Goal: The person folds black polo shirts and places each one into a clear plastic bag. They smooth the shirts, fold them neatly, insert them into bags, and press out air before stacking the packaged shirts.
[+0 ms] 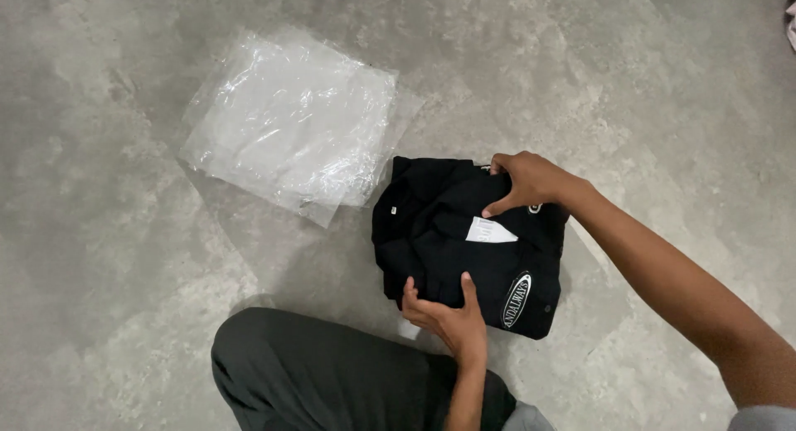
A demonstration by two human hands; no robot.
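While the folded black garment (464, 249) lies on the concrete floor (622, 91), right of the clear plastic bags (290, 120), the left hand (444, 315) grips its near edge and the right hand (526, 182), fingers curled, grips its far edge.

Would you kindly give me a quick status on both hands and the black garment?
Left hand grips near edge of folded black garment. Right hand presses far edge, by white tag. Clear plastic bags lie apart on floor.
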